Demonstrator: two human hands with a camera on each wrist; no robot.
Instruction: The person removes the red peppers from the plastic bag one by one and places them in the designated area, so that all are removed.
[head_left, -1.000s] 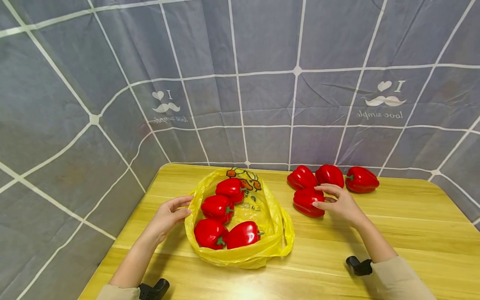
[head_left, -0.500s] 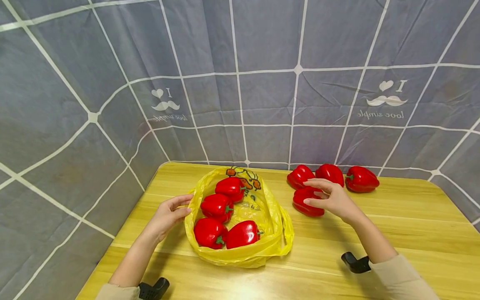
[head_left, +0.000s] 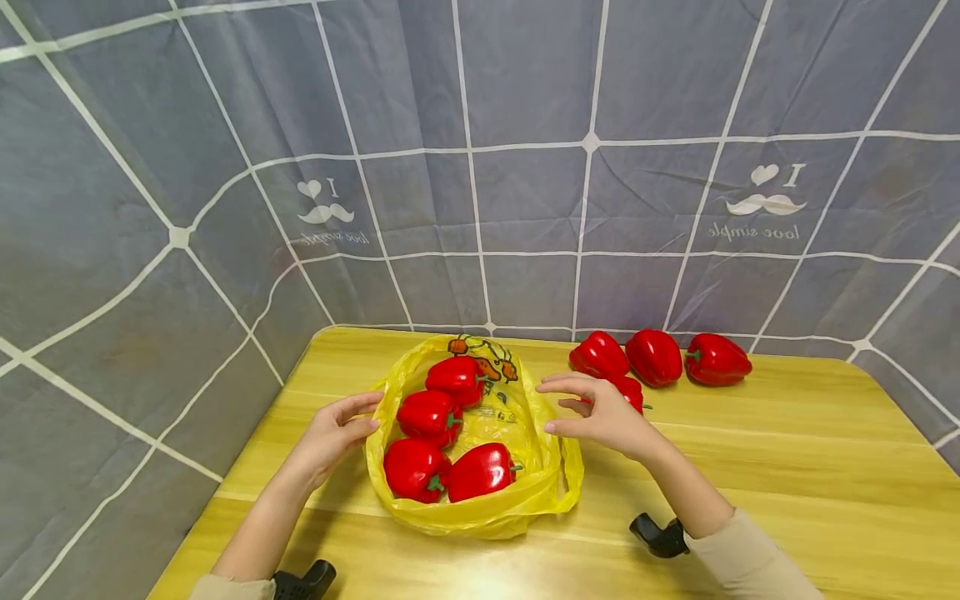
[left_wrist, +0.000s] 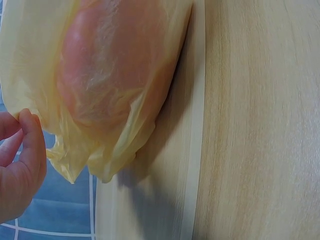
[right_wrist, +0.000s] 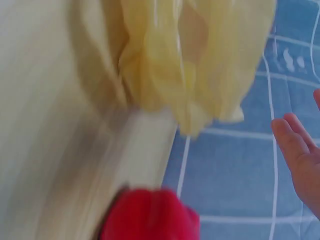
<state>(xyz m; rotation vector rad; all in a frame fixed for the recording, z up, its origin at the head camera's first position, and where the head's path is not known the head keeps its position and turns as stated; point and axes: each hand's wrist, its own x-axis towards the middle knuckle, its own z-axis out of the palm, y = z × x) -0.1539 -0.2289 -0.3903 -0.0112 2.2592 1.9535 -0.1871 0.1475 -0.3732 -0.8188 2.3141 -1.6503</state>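
A yellow plastic bag (head_left: 551,450) stands with its mouth spread wide on the table, several red bell peppers (head_left: 429,417) lying inside. At its left rim, my left hand (head_left: 330,437) pinches the film between thumb and fingers, as the left wrist view shows. My right hand (head_left: 603,417) is beside the bag's right rim, fingers spread and holding nothing. In the right wrist view a gap separates the right hand (right_wrist: 302,160) from the bag (right_wrist: 195,65). Behind the right hand, a red bell pepper (head_left: 630,390) is partly hidden.
More red bell peppers lie along the table's back right: one at the left (head_left: 598,355), one in the middle (head_left: 655,358) and one at the right (head_left: 717,360). A grey gridded cloth (head_left: 525,200) hangs behind the wooden table (head_left: 787,450).
My right hand has left the front bell pepper without it and moved left to the bag's right rim. The left hand stays at the left rim. The peppers have not moved.
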